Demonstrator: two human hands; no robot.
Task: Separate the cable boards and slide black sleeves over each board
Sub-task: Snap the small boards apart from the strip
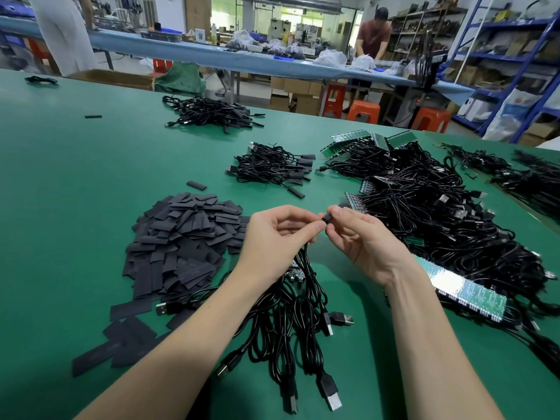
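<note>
Head view, left hand (274, 237), right hand (362, 237) pinching black connector (326, 218)

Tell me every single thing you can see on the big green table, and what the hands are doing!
Flat sleeves: one big heap plus loose ones, black, left of the hands.
Cable bunch: one, black with USB plugs, hanging under the left hand onto the table.
Sleeved cable piles: two, black, middle and far middle.
Unsleeved cables with board strips: one large tangle, black cables, green boards, right side.
Board strip: one nearest, green and shiny, by the right forearm.
Table: one, green.
Stools: several, orange, beyond the table.
People: two, at the blue bench behind.
Left hand: grips the cable bunch.
Right hand: pinches a small black piece with the left fingertips.
</note>
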